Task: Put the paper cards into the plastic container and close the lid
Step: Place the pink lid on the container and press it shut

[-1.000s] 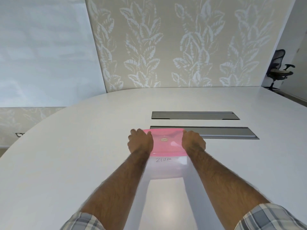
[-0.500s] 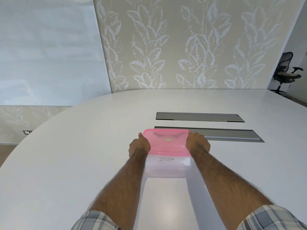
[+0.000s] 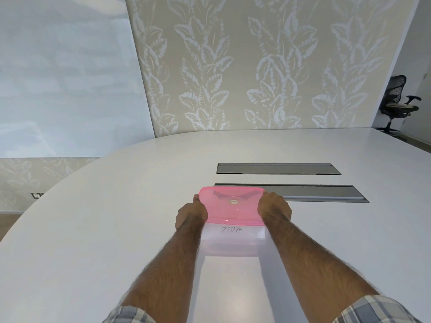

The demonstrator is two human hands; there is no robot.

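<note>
Left hand gripped left edge of translucent pink plastic lid; right hand gripped right edge; lid sat atop clear plastic container on white table.

— What carries everything?

— A broad white surface, smooth and faintly glossy. Its far edge curves round towards the left.

— Is anything set into it?

— Two long grey strips, flush with the top and parallel to the far edge. The far panel and the near panel both sit right of the middle.

— And lying on it?

— One clear plastic container, about midway between the left and right edges. Its far side is just beside the left end of the near panel. A pink lid covers it. "ZEBRA" is handwritten on the wall facing the near edge.
</note>
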